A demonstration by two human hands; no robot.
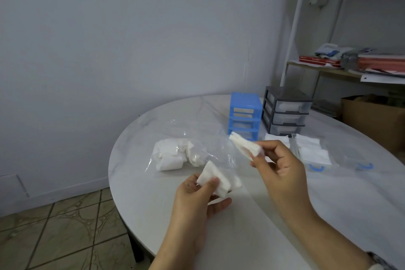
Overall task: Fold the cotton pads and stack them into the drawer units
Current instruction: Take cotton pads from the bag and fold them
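Here the left hand (pixel 197 195) is raised over the table (pixel 153 215), its thumb and curled fingers pinching a bunch of crumpled pads (pixel 219 180) at their near-left corner, with the little finger stretched out beneath them. The right hand (pixel 278 166) is higher and further right, fingers bent, nipping a folded pad (pixel 244 146) by its near end between thumb and fingertips. That pad is a narrow strip whose long axis runs from the fingers up and to the left, its free end pointing toward the blue drawers (pixel 245 114) and overlapping their lowest drawer in this view. The bunch in the left hand fans out to the right, with no clear long axis. Behind the left hand lies a clear bag (pixel 197 151), open toward the hands, with a heap of loose pads (pixel 173 155) inside at its left end. The grey drawers (pixel 285 109) stand just right of the blue ones, white showing through their clear fronts. In front of them sit packs of flat pads (pixel 313 149) in plastic, partly hidden by the right hand. A shelf (pixel 328 70) with books and cloth stands beyond the table at right, a cardboard box (pixel 377 120) below it.
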